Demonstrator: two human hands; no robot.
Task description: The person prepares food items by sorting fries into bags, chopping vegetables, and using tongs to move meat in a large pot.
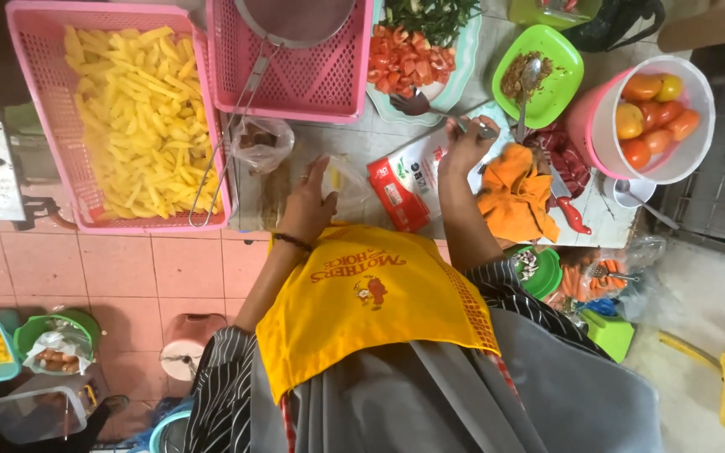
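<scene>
My left hand (308, 205), with a ring and a dark wristband, rests on the counter, its fingers on a clear plastic bag (344, 186). My right hand (466, 144) is closed around the handle of a metal spoon (417, 105), whose bowl lies on the rim of a plate of chopped tomatoes and greens (463, 63). A second spoon (527, 77) stands in a green bowl of brown mix (565, 63) just beyond that hand. A yellow apron (371, 294) covers my front.
A pink basket (27, 101) of yellow potato sticks sits at the left. Beside it, a second pink basket (295, 80) holds a strainer. A bucket (606, 126) of tomatoes stands at the right. An orange cloth (513, 197), a red-and-white packet (404, 189) and a red-handled knife (572, 214) lie nearby.
</scene>
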